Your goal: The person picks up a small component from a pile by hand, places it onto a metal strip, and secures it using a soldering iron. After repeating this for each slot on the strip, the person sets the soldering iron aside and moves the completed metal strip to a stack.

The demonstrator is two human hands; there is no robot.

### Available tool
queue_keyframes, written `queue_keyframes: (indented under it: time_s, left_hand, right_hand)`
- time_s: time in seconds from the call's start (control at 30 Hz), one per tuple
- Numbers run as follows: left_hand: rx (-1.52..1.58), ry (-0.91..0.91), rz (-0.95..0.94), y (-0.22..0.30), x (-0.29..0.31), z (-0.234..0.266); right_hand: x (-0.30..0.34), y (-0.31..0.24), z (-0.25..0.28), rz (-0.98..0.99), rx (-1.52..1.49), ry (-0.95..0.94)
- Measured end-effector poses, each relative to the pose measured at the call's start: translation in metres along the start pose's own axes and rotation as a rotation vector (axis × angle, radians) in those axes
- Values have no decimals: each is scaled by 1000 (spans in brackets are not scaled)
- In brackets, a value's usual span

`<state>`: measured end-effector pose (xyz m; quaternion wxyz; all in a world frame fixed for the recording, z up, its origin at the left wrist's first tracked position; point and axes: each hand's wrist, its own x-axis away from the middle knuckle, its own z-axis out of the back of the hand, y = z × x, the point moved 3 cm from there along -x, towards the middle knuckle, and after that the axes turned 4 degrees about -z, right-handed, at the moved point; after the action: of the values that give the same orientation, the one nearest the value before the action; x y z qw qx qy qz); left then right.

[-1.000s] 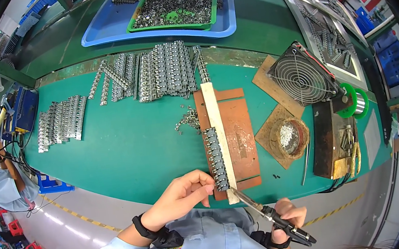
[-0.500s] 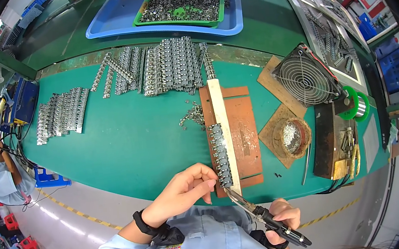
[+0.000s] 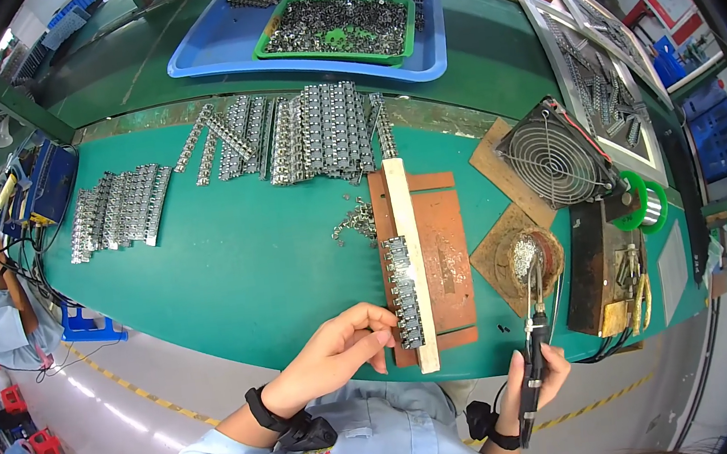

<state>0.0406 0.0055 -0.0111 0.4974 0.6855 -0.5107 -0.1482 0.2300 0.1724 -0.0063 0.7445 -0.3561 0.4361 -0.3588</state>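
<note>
A strip of small black and metal components (image 3: pixel 405 298) lies lengthwise against a pale wooden bar (image 3: pixel 419 310) on a reddish-brown board (image 3: pixel 446 262). My left hand (image 3: pixel 337 348) is closed, thumb and index fingertip at the left edge of the strip's near end. On the right, my right hand (image 3: pixel 549 376) grips a soldering iron (image 3: pixel 534 367) by its black handle. The iron's two slim metal prongs point away from me, their ends over a round dish (image 3: pixel 549 260) of silvery bits. That dish stands on a brown square pad (image 3: pixel 491 257).
Stacked component strips (image 3: pixel 317 134) line the bench's far side; more strips (image 3: pixel 119 210) lie left. Loose parts (image 3: pixel 354 221) sit beside the board. Beyond is a blue tray (image 3: pixel 219 60) holding a green tray (image 3: pixel 405 54). A fan (image 3: pixel 553 156), solder reel (image 3: pixel 652 205) and dark box (image 3: pixel 588 273) stand right.
My right hand has swung the soldering iron from the strip's near end out to the right, its prongs now at the round dish. My left hand stays by the strip. The view has shifted slightly.
</note>
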Motion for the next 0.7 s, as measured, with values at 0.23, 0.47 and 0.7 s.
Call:
queue_keyframes:
  time_s: [0.23,0.47,0.7]
  left_hand:
    - [-16,63,-52,2,0,-1]
    - [-204,93,-116,10,-4,-4]
    - [-511,142,-265,25,-8,-15]
  right_hand:
    - [-4,-8,-19,-116,-255,-67]
    - [-5,11,-32,-150,-390,-217]
    - [-3,18,-29,-153,-453,-216]
